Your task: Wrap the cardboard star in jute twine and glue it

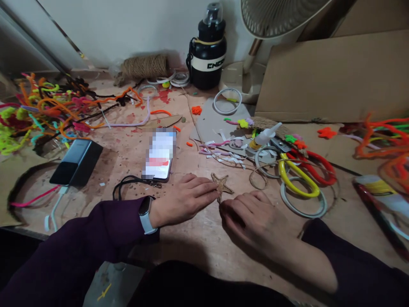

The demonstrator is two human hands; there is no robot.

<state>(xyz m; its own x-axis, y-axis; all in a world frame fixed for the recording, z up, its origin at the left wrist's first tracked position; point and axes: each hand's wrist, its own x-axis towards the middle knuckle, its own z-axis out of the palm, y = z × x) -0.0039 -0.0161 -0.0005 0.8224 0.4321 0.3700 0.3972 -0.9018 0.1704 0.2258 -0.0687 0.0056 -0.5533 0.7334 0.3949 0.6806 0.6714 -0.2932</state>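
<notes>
A small brown star wrapped in twine (221,184) lies on the wooden table (204,238). My left hand (183,198) rests flat beside it, fingers stretched out, the fingertips touching the star's left edge. A smartwatch sits on that wrist. My right hand (252,215) is curled, its fingertips pinched together at the star's lower point; what they pinch is too small to make out.
A phone (159,155) and a power bank (76,162) lie to the left. Piles of coloured pipe cleaners (47,111) fill the far left and right. Scissors with yellow and red handles (300,172), tape rings, a glue bottle (265,135), a twine roll (145,66), a black bottle (208,51), a fan and cardboard stand behind.
</notes>
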